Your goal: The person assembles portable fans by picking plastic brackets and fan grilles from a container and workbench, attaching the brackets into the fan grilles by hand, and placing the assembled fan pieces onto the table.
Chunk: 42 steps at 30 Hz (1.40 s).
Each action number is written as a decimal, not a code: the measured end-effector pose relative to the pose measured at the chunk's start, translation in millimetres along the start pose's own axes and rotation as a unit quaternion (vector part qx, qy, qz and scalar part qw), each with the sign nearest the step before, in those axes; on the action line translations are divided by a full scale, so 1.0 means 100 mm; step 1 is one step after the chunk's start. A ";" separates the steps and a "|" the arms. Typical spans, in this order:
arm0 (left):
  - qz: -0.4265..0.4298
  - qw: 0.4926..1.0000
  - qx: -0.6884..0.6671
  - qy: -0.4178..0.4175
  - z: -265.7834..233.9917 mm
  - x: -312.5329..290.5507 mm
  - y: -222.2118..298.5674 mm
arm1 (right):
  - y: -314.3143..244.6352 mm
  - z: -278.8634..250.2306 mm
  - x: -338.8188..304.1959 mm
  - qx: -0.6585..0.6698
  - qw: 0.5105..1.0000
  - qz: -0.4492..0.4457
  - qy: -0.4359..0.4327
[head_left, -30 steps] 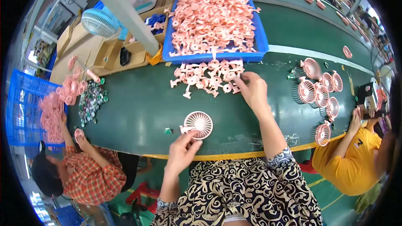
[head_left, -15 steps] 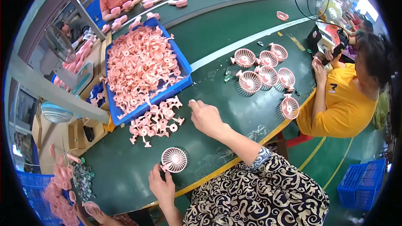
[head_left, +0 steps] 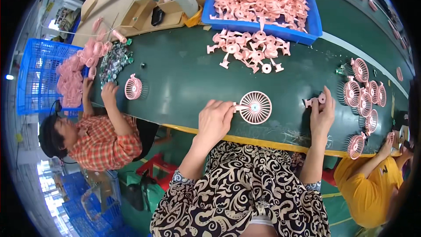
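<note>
My left hand (head_left: 215,122) is closed around the short stem of a pink round fan grille (head_left: 256,108), which lies on the green table with its ribs fanning out from a pale hub. To the right of that grille, my right hand (head_left: 322,114) pinches a small pink plastic bracket (head_left: 314,101) with a round disc at one end. Farther back, a loose heap of similar pink brackets (head_left: 252,49) lies in front of a blue tray (head_left: 316,30) piled high with more of them.
Several pink fan grilles (head_left: 365,103) stand at the right, near a person in yellow (head_left: 372,184). At the left, a person in a checked shirt (head_left: 103,142) reaches toward small clear and green parts (head_left: 113,63). Another grille (head_left: 133,87) lies nearby, beside a blue crate (head_left: 39,74).
My view has swung left, bringing the checked-shirt person into sight. My right hand has left the bracket heap with a bracket. My left hand has closed on the grille's stem.
</note>
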<state>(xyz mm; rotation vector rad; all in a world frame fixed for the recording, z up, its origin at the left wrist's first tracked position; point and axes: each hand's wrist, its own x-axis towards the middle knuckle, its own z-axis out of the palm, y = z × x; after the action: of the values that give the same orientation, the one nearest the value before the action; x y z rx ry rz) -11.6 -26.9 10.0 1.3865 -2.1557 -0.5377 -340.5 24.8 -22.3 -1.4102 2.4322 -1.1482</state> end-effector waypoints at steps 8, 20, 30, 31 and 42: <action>-0.014 0.999 -0.043 0.006 0.07 -0.04 -0.01 | 0.16 -0.14 -0.05 -0.057 0.994 -0.078 -0.043; 0.035 0.998 -0.014 0.049 0.24 -0.02 0.05 | -0.89 0.34 -0.51 0.094 0.951 -0.249 -0.155; 0.006 0.996 -0.066 0.057 0.24 -0.07 -0.03 | -0.96 0.41 -0.61 -0.011 0.954 -0.269 -0.132; 0.007 0.996 -0.067 0.056 0.25 -0.07 -0.04 | -0.95 0.40 -0.60 -0.004 0.952 -0.273 -0.135; -0.045 0.991 -0.122 0.042 0.29 -0.09 -0.06 | -0.92 0.49 -0.55 0.013 0.934 -0.305 -0.182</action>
<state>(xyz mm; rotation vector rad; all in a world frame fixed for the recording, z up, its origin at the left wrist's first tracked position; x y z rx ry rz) -22.2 -19.7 -17.9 1.3491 -1.8960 -0.7372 -223.7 14.5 -11.6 -2.2235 1.7627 -0.8784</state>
